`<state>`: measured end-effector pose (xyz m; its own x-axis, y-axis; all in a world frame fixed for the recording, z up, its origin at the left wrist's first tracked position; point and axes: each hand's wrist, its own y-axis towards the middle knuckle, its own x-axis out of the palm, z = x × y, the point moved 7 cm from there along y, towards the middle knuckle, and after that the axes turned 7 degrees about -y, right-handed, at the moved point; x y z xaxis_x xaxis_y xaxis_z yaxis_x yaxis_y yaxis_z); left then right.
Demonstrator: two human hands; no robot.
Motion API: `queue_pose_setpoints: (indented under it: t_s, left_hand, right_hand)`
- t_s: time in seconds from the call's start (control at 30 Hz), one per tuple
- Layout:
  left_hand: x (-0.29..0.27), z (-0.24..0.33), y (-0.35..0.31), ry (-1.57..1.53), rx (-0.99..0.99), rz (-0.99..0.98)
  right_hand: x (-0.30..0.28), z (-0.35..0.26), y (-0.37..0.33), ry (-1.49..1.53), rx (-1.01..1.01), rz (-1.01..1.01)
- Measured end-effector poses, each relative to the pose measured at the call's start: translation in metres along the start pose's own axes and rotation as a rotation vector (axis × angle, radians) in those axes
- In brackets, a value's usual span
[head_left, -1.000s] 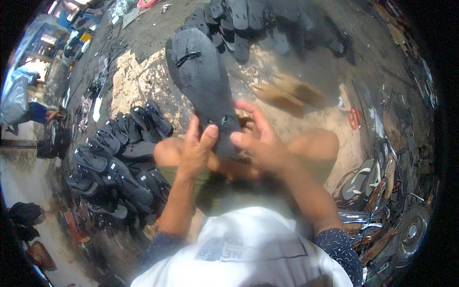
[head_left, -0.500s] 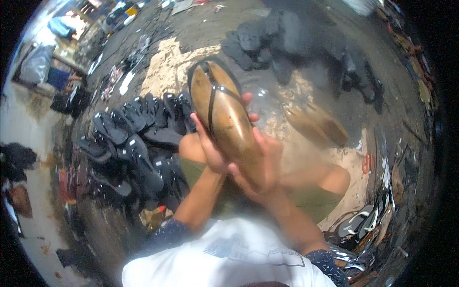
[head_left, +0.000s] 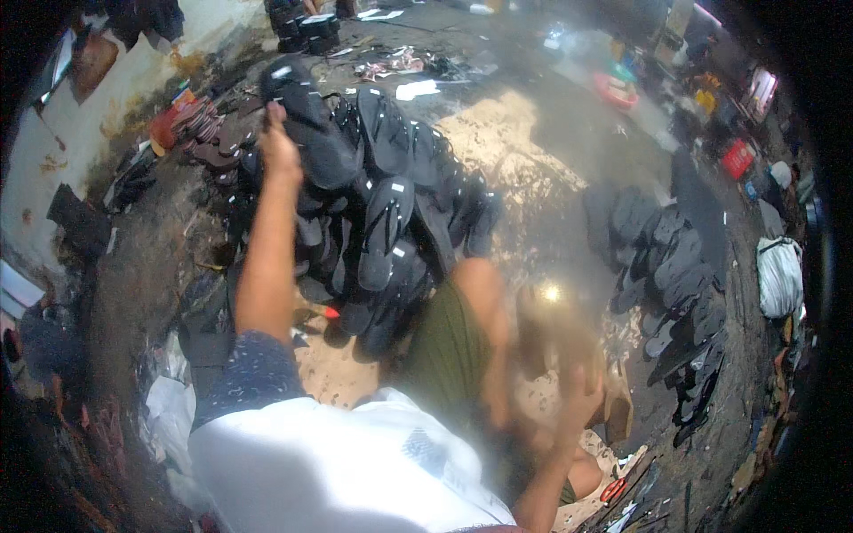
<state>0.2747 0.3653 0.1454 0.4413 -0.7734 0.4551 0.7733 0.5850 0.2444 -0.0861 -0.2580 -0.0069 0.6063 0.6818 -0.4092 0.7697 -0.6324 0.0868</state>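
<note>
Stretched out to the far left, my left hand (head_left: 281,151) grips a black flip-flop (head_left: 322,138) by its edge, above a pile of similar black flip-flops (head_left: 386,222). My right hand (head_left: 579,395) is low on the right, blurred, with its fingers round a brown, shiny shoe last (head_left: 555,333). Haze over that spot hides the last's details and whether anything is on it. Beside my right hand, another brown last (head_left: 618,410) rests on the cardboard (head_left: 498,124) on the ground.
More black footwear (head_left: 666,258) lies heaped at the right. Orange-handled scissors (head_left: 613,490) are near my right knee. A white bag (head_left: 780,277) stands at the far right. Scraps of paper (head_left: 418,90) litter the ground at the back, and a stained wall (head_left: 133,80) rises at the left.
The view has swung left. My hands, earlier both on the last with a black flip-flop on it, are now apart: the left out over the pile with a flip-flop, the right with a last.
</note>
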Motion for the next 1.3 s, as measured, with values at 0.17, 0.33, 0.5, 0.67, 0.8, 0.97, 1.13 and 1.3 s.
queue_pose_setpoints:
  t_s: [0.17, 0.33, 0.5, 0.67, 0.8, 0.97, 1.13, 1.3]
  left_hand:
    - [-0.090, -0.030, 0.120, 0.690, 0.314, 0.211]
    - [-0.161, -0.085, 0.170, 1.477, 0.399, -0.272]
    - [0.008, 0.091, 0.009, 0.737, 0.797, -0.093]
    - [0.143, 0.052, -0.155, 0.411, 0.510, -0.699]
    - [0.179, -0.101, -0.208, 0.409, -0.183, -0.933]
    - [0.229, -0.151, -0.267, 0.260, -0.568, -0.855]
    - [0.291, -0.169, -0.323, 0.188, -0.580, -0.981]
    - [0.363, -0.190, -0.449, -0.153, -0.965, -1.195]
  right_hand:
    - [-0.035, 0.100, 0.077, -0.163, -0.113, -0.023]
    - [-0.017, 0.141, 0.115, -0.933, 0.160, -0.276]
    - [-0.095, 0.143, 0.174, -0.305, 0.219, 0.191]
    - [-0.105, 0.195, 0.301, -0.023, 0.386, 0.460]
    - [-0.132, 0.288, 0.375, 0.075, 0.556, 0.584]
    - [-0.115, 0.268, 0.393, 0.391, 0.597, 0.745]
    - [-0.081, 0.131, 0.340, 0.923, 0.220, 0.321]
    - [-0.005, 0.021, 0.092, 0.723, 0.302, -0.055]
